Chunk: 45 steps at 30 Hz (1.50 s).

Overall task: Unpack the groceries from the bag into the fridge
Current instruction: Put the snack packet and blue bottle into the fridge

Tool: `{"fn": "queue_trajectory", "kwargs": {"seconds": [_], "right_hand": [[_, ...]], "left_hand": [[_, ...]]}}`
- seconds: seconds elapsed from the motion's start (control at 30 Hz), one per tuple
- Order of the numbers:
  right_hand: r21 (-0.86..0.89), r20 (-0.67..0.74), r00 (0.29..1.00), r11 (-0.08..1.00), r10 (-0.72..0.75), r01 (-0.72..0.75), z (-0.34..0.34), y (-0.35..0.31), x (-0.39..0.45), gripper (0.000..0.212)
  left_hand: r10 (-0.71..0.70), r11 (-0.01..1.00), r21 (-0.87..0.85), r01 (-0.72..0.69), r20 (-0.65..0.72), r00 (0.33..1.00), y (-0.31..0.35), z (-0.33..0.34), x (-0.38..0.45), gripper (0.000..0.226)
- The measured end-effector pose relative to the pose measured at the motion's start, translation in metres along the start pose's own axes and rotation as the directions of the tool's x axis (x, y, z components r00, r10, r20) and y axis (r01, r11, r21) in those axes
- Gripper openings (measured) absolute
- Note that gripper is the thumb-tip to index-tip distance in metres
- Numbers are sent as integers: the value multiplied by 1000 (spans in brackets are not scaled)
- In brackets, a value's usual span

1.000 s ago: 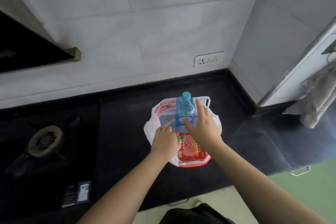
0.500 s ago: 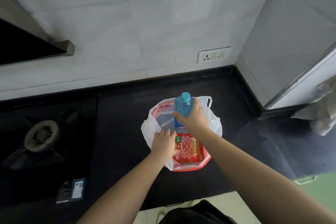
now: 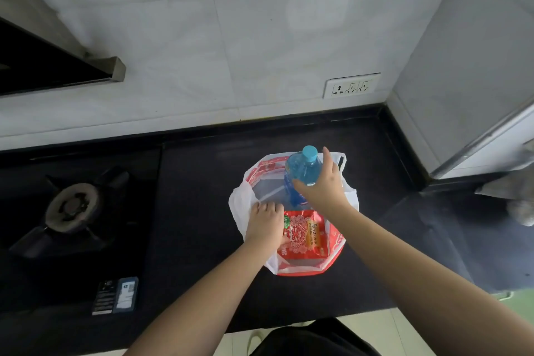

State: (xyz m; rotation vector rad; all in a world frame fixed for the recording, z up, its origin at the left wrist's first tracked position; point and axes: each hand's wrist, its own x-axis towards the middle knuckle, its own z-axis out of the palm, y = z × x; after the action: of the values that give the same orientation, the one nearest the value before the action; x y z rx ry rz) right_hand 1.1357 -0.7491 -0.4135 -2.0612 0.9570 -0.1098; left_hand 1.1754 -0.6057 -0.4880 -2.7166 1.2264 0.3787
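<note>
Both forearms are bare from the near edge of the view up to the wrists, with no sleeve in sight. The left hand [image 3: 266, 222] and right hand [image 3: 323, 185] are bare too. A dark garment [image 3: 315, 338] shows at the near edge, between the arms.

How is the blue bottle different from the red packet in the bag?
The bottle stands upright; the packet lies flat. The bottle is clear blue with a cap; the packet is red and printed. The right hand is around the bottle; the left hand rests beside the packet. Both sit in the bag.
</note>
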Motion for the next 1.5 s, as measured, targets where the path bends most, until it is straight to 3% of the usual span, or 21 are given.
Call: {"fn": "queue_trajectory", "kwargs": {"seconds": [0.1, 0.17, 0.33, 0.57, 0.77, 0.97, 1.07, 1.27, 1.37, 1.5], "right_hand": [[14, -67, 998, 1000, -7, 8, 9, -4, -3, 102], [28, -85, 996, 999, 23, -21, 13, -7, -4, 103], [42, -99, 995, 999, 27, -23, 12, -5, -3, 107], [-7, -82, 997, 1000, -6, 6, -2, -4, 2, 82], [121, -99, 993, 990, -58, 70, -25, -20, -13, 81], [243, -225, 964, 950, -143, 197, -72, -60, -39, 77], [259, -294, 941, 934, -168, 248, -92, -75, -51, 79], [361, -347, 919, 878, -188, 315, -113, -85, -87, 79], [472, -314, 936, 829, -158, 298, -114, -84, -103, 76], [593, -242, 961, 764, -133, 255, -105, -78, -127, 66]], "left_hand": [[-14, 999, -34, 13, -30, 999, 4, -13, -7, 40], [-3, 999, -48, 3, 8, 1000, 6, -20, -12, 30], [35, 985, -170, -33, 5, 999, 5, -29, -23, 31], [90, 983, -161, -85, 27, 996, 5, -37, -39, 20], [-11, 963, -268, -5, -59, 998, -4, -46, -52, 21], [-136, 868, -493, 59, -122, 983, -11, -59, -70, 23], [-231, 753, -649, 107, -109, 967, -17, -66, -75, 22], [-367, 315, -941, 120, -4, 930, -35, -83, -93, 38], [-422, 63, -995, 76, 42, 906, -46, -86, -106, 28], [-460, -87, -995, 48, 82, 884, -61, -93, -125, 46]]}}
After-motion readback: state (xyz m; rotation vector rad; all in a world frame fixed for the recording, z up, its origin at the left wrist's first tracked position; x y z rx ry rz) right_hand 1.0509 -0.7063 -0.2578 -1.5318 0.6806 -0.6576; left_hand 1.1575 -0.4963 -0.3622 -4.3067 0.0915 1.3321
